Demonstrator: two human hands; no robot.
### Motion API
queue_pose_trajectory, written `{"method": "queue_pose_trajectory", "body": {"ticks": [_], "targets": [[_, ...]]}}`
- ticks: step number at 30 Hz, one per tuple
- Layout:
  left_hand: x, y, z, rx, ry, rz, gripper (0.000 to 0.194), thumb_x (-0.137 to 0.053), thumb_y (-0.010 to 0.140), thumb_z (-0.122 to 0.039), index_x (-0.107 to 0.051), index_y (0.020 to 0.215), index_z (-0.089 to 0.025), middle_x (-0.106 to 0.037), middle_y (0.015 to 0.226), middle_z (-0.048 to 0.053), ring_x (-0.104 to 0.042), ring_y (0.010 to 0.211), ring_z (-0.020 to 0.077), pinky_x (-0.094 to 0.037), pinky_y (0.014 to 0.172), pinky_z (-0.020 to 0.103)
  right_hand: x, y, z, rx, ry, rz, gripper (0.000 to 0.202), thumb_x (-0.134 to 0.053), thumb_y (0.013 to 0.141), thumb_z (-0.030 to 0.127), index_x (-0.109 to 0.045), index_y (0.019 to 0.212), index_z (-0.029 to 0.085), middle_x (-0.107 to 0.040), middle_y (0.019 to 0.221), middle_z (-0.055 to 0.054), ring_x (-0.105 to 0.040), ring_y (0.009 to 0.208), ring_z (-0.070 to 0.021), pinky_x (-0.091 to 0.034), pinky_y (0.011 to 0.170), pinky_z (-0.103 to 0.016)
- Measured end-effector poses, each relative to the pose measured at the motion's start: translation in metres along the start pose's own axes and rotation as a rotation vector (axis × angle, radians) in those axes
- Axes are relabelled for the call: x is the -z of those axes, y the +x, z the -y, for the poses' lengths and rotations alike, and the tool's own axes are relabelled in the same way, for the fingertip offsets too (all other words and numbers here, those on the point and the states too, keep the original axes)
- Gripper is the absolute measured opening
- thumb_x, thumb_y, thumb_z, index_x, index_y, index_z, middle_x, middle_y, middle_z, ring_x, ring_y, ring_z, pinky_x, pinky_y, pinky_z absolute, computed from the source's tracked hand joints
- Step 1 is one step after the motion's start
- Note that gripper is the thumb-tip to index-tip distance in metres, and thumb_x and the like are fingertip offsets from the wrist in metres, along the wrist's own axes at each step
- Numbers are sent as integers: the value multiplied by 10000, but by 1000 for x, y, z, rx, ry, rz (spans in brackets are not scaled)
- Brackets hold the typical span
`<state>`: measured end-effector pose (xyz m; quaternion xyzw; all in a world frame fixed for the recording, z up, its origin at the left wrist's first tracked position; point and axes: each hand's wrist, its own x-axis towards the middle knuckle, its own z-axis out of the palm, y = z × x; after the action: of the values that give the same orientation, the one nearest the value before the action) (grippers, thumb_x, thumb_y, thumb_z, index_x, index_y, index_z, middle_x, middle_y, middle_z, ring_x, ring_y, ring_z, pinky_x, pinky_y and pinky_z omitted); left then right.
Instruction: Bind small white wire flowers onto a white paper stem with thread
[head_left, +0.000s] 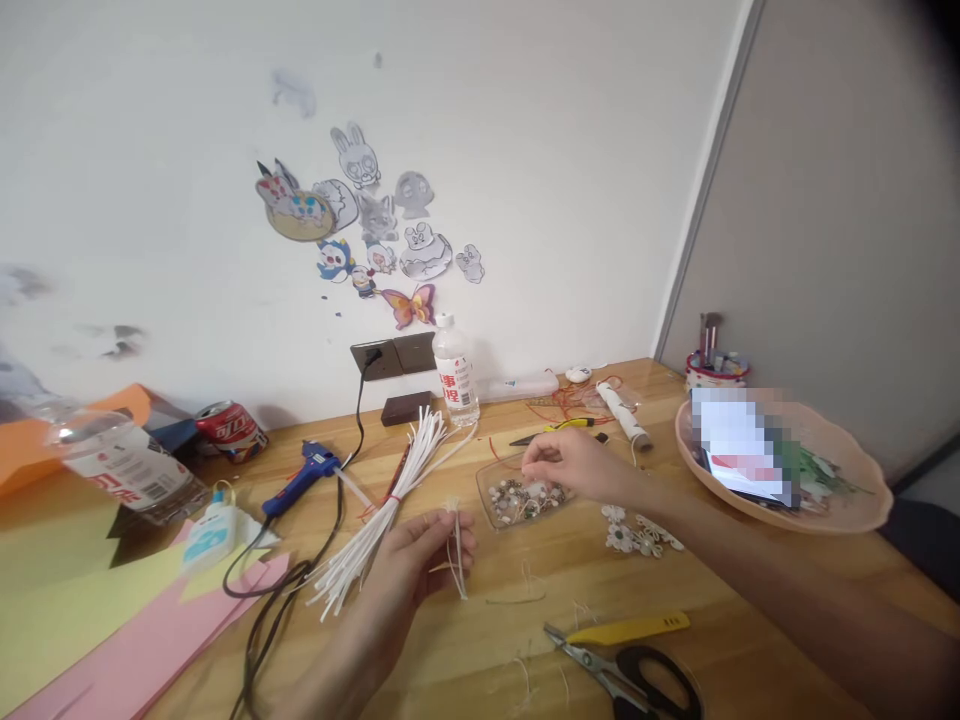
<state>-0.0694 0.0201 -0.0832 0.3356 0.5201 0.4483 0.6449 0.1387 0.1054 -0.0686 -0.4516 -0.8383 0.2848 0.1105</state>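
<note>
My left hand [435,548] is closed, pinching a thin pale cord [459,565] that hangs down in a loop beside the fingers. Above the right edge of a shallow clear box [495,515], my right hand [559,462] has its fingertips pressed together; whatever they hold is too small to make out. White and dark beads [525,497] lie scattered inside that box. Left of my left hand is a bundle of white stems [390,510], bound in the middle with red string. White flower-shaped pieces [634,532] lie under my right forearm.
Black-handled scissors [600,665] and a yellow tool [630,629] lie at the front. Behind the box are yellow-handled pliers [559,430] and a bottle [456,375]. A blue glue gun [304,480] with its cord is at left, a pink bowl [874,490] holding a phone [742,460] at right.
</note>
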Motion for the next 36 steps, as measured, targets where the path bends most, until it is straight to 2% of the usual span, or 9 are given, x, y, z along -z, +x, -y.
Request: {"method": "queue_pose_trajectory", "body": {"ticks": [9,15,18,21,23,25,28,31,36], "targets": [[-22,-20,-3,-52,8,17,198,-576,725,-299,-621,786,-116,-587,662,24,-538,568,97,-419,555,206,-30,3,-11,-46,112,-77,246,-473,845,267,-506,1062,156,-528,1076,-63,-546,893,-179,-462,743,-369],[-30,-35,-7,-94,6,11,198,-567,718,-282,-605,830,-124,-543,684,11,-529,566,97,-429,572,231,-3,-32,20,72,429,-77,222,-452,855,301,-539,950,120,-588,874,-33,-576,698,-120,-483,609,-288],[-40,-39,-8,-130,47,27,213,-560,709,-303,-591,830,-131,-533,713,11,-521,563,97,-432,574,242,10,-54,30,101,545,-145,207,-479,826,314,-558,815,123,-613,779,-27,-554,629,-95,-453,567,-230],[-48,-37,-10,-200,157,6,190,-521,735,-310,-562,819,-144,-451,630,-39,-405,443,51,-370,457,193,15,-65,26,76,614,-237,214,-499,793,330,-565,766,128,-610,750,-38,-532,612,-94,-416,531,-212],[-50,-29,-12,-253,282,-15,154,-502,759,-292,-544,803,-150,-368,553,-72,-310,391,40,-285,385,169,18,-68,19,59,644,-272,226,-503,778,340,-572,748,128,-602,722,-36,-516,594,-93,-391,500,-205],[-51,-15,-14,-291,447,-11,134,-513,771,-272,-545,790,-144,-407,549,-67,-366,419,51,-311,399,175,19,-70,13,56,668,-289,226,-510,768,343,-577,742,128,-599,708,-33,-505,587,-90,-376,491,-200],[-52,12,-14,-282,713,49,181,-504,797,-269,-558,900,-130,-583,857,25,-562,694,139,-468,593,302,23,-75,10,68,698,-306,220,-512,763,339,-578,737,130,-595,707,-31,-498,589,-87,-373,504,-201],[-54,41,-9,-211,932,71,264,-508,795,-277,-538,1018,-140,-563,1036,50,-566,856,211,-477,698,378,24,-79,9,78,716,-320,217,-512,761,337,-578,731,132,-592,708,-28,-496,585,-83,-370,504,-198],[-59,70,4,-142,1109,86,272,-494,804,-270,-522,1051,-159,-543,1085,63,-554,895,213,-467,732,395,24,-82,-2,83,725,-325,230,-522,751,356,-588,734,136,-601,716,-28,-505,582,-88,-376,500,-197]]}}
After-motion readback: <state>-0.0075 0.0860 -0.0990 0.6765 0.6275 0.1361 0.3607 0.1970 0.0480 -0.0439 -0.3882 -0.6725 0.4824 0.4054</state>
